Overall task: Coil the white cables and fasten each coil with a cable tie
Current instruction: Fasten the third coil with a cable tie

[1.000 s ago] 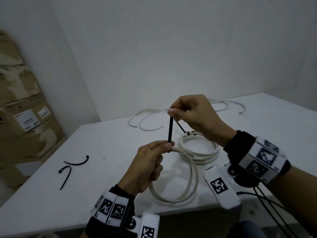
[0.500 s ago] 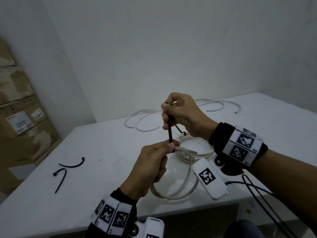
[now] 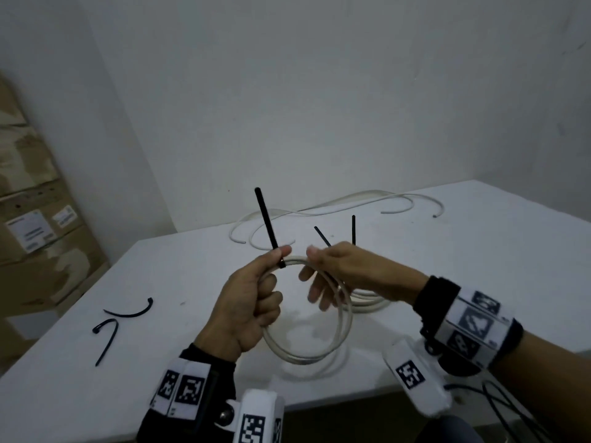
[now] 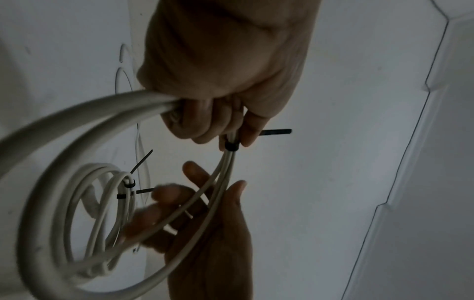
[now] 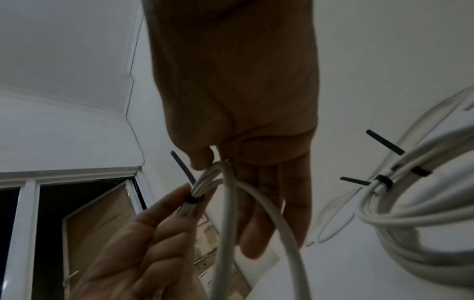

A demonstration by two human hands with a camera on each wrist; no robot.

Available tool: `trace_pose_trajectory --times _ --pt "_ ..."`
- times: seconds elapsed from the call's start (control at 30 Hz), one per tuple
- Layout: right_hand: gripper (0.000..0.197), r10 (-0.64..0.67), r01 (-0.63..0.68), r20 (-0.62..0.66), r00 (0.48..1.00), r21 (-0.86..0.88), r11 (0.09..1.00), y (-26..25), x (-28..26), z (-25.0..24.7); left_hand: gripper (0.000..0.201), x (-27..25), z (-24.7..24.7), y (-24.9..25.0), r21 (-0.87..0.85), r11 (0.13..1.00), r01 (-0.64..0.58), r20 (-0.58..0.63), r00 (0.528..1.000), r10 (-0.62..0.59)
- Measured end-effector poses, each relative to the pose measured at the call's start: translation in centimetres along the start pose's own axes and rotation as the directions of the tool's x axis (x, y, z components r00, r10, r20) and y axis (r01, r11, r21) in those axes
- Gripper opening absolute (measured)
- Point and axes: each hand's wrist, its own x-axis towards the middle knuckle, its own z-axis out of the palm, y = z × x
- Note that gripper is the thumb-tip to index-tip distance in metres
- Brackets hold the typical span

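— Where is the coil being worked on?
— The white coil is held up over the tabletop. The left hand grips its strands, thumb and forefinger pinching right at the black cable tie, whose tail sticks upward.
— And the right hand?
— Its thumb touches the strands near the tie; the other fingers hang loosely spread behind the loop. Whether it truly pinches is hard to tell.
— Anything else?
— A second coil, already tied, lies behind that hand. Loose white cable lies farther back, two spare ties at left.
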Motion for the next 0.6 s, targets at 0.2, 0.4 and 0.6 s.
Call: trace_pose_trajectory --times 0.2,0.4,0.6 --pt "0.036 -0.008 0.06 -0.234 0.972 0.217 0.974 0.9 -0.1 1.5 0.014 0.0 0.3 -0.4 -0.024 0.999 -0.026 -0.018 0.999 0.026" --pt "0.035 0.103 0.116 -0.341 0.934 0.564 0.817 0.7 0.1 0.6 0.025 -1.1 -0.4 -2.0 0.068 0.998 0.018 0.055 0.998 -0.022" --pt "0.023 0.09 -0.018 -0.383 0.919 0.188 0.982 2.1 -0.6 0.7 0.033 -0.9 -0.1 -2.7 -0.019 0.998 -0.059 -0.068 0.996 0.058"
